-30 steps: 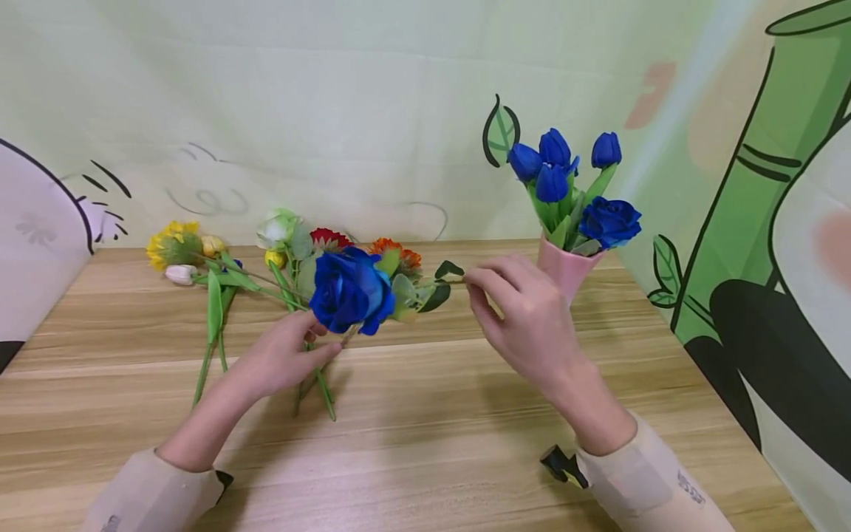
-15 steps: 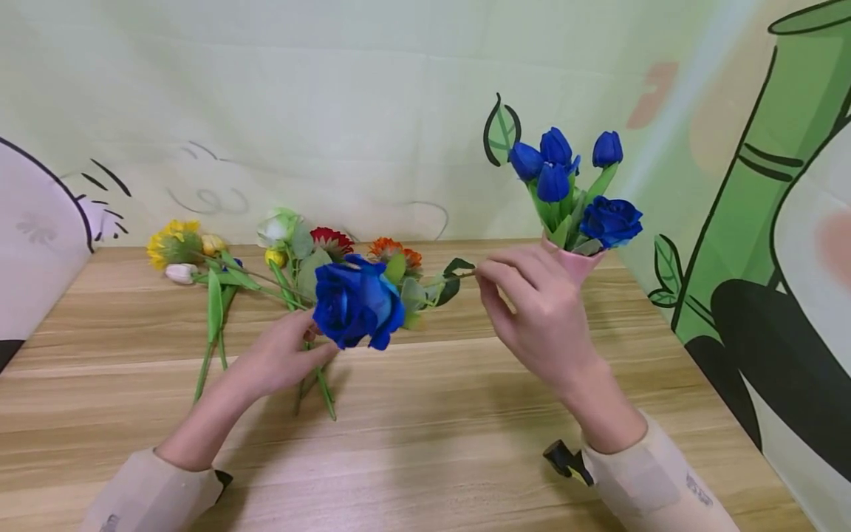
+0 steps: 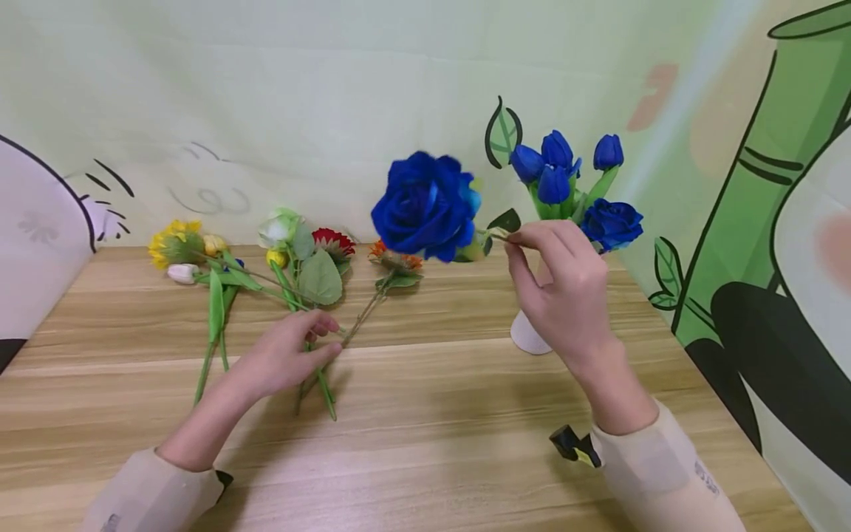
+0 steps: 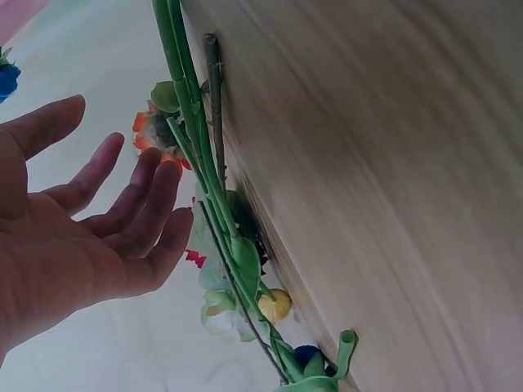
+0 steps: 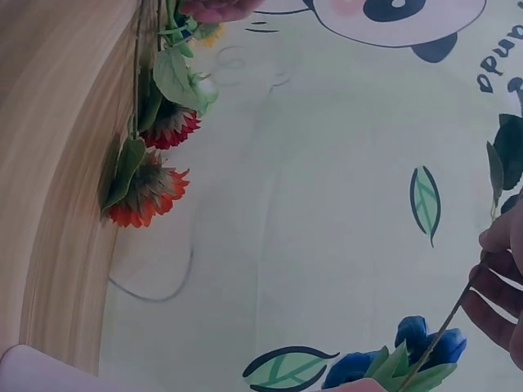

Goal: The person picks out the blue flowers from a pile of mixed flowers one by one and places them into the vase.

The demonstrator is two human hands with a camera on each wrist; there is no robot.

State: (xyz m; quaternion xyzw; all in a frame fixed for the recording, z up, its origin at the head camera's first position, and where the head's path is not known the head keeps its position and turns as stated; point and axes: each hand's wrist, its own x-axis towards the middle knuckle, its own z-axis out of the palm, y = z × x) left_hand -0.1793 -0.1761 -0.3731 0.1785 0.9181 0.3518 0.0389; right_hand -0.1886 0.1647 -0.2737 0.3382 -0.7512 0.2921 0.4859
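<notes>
My right hand (image 3: 568, 292) pinches the stem of a blue rose (image 3: 425, 207), held up left of the vase (image 3: 530, 336). In the right wrist view, the thin brown stem (image 5: 444, 328) runs down from the fingers across blue tulips. Blue tulips (image 3: 553, 185) and another blue rose (image 3: 612, 224) stand in the vase; my right hand hides much of it. My left hand (image 3: 292, 355) hovers by several green stems, fingers loosely bent. The left wrist view shows nothing in that hand, with green stems (image 4: 196, 122) beside its fingertips.
Left of centre on the wooden table (image 3: 425, 451) lie a yellow flower (image 3: 174, 244), a white tulip (image 3: 182, 274), a white flower (image 3: 278, 229), a red flower (image 3: 335, 242) and an orange flower (image 3: 395, 257). A printed cloth (image 3: 319, 96) hangs behind.
My right hand has moved right and up with the blue rose, whose bloom has lifted away from my left hand, uncovering the stems and orange flower. My left hand has barely moved.
</notes>
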